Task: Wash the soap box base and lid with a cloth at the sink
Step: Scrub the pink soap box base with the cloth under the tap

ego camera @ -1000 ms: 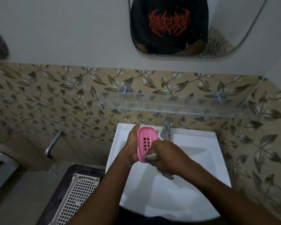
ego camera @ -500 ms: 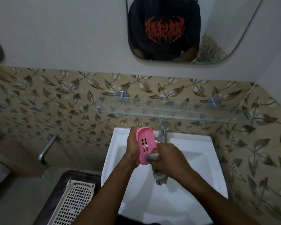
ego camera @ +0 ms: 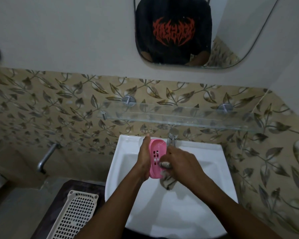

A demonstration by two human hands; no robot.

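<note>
Leaf-patterned tiles back a white sink [ego camera: 205, 149] under a glass shelf [ego camera: 179, 118] and a mirror [ego camera: 231, 31]. Over the basin, the left hand [ego camera: 143, 161] clasps the pink soap box base [ego camera: 158, 152] on edge. Its slotted inside faces the right hand [ego camera: 181, 163], which grips a bunched grey cloth [ego camera: 168, 181] and presses it against the slots. Scrubbing the base looks to be the step in hand. Rinsing under the tap [ego camera: 172, 138] likely follows, then the lid, which I cannot find. Red lettering on the shirt in the mirror is reversed and unreadable.

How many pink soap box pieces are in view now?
1: a slotted pink piece, gripped by the left hand over the sink, the right hand pressing a cloth against it. The other piece may be hidden.
</note>
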